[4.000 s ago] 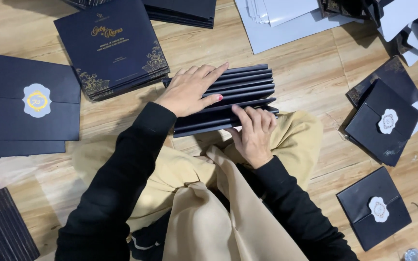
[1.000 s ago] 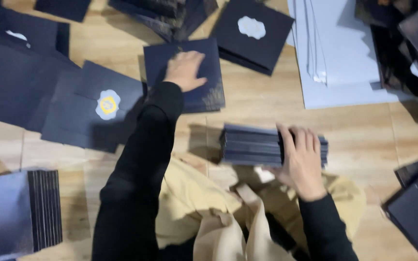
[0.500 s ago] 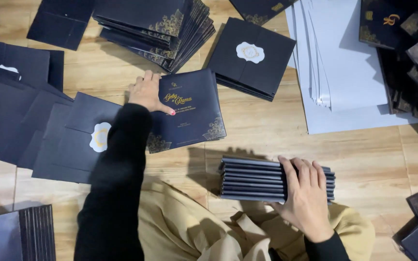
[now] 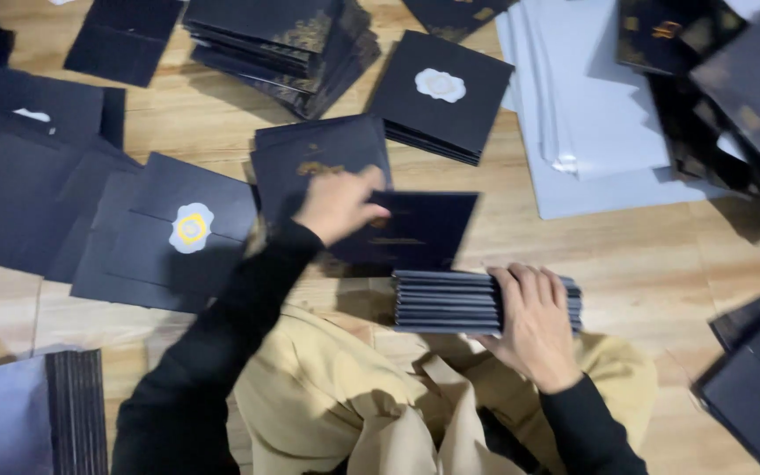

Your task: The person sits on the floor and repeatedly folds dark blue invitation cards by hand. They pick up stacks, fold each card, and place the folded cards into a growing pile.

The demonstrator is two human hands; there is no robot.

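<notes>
Hands are working over a wooden floor (image 4: 644, 255) strewn with dark navy stationery. Left hand (image 4: 338, 204) is pinching a dark navy card (image 4: 415, 230) by its left edge, fingers closed on it, and the card is blurring as it hangs just beyond the stack in front of the person. Right hand (image 4: 534, 324) is lying flat on a stack of navy cards (image 4: 446, 303), fingers spread loosely over its right end, the stack resting against the tan trousers (image 4: 345, 396). Farther away, a gold-printed navy card (image 4: 318, 154) is lying on the floor behind the left hand. To the left, a navy envelope with a white and yellow seal (image 4: 178, 230) is sitting among others, and pale grey sheets (image 4: 591, 114) are lying far right.
</notes>
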